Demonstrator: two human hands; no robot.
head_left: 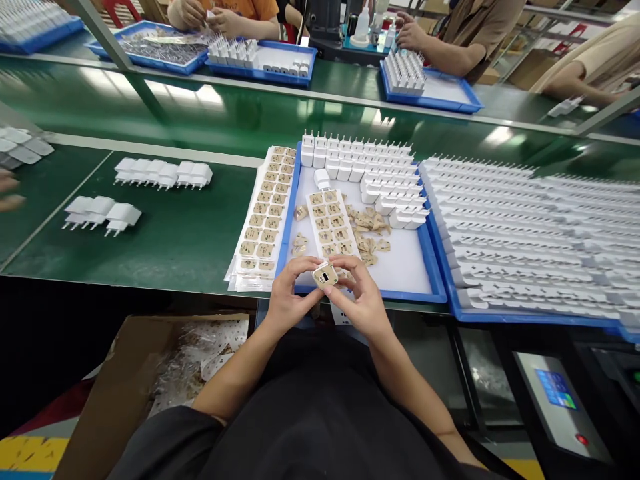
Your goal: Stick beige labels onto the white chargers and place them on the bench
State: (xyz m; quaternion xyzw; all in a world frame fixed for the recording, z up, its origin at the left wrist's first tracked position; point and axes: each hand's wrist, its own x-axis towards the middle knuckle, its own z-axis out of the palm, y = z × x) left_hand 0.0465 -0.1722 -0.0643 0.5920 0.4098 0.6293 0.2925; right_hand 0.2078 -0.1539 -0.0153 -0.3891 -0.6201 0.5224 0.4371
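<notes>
Between the fingertips of my left hand [295, 290] and my right hand [361, 297] is a charger plug [325, 275], its tan-covered end with a dark port slot facing me. Both hands pinch it above the near edge of a blue tray [361, 292]. Just beyond them lies a sheet of tan stickers [325, 220], with one white charger [321, 179] at its far end. Loose tan peelings [369, 230] are scattered to the right of the sheet. Rows of white chargers [370, 167] stand with their pins up at the tray's back and right.
Stacked sticker sheets [265, 213] lie left of the tray. White chargers [163, 173] rest farther left on the green table. A fuller tray of chargers [530, 247] adjoins on the right. Below is a cardboard box [115, 393] with scraps. Co-workers' hands [225, 23] show across the line.
</notes>
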